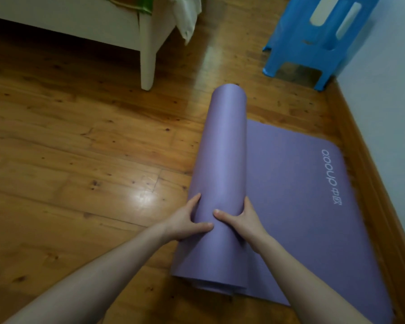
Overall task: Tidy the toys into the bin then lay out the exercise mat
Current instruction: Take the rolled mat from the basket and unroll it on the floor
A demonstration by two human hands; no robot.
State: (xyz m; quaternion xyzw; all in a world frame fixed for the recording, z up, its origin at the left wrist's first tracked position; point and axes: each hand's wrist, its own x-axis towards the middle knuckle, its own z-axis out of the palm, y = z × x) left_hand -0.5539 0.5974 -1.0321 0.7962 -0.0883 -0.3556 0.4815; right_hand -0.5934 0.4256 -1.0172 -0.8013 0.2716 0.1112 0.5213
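Purple exercise mat (222,160), partly unrolled on the wooden floor (80,148) beside the wall (388,101). Left hand (187,220) and right hand (241,218) grip the roll, thumbs on top. Risk: uneven pushing could skew it toward the bed leg (147,61).

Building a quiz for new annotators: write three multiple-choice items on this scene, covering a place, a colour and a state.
1. The mat is: A) purple B) green C) red.
2. The blue stool stands: A) on the mat B) by the wall C) on a shelf.
3. The mat is: A) fully rolled B) fully flat C) partly unrolled.
Answers: A, roll and flat part are purple; B, it sits on the floor beside the wall; C, the flat part lies beside the roll.
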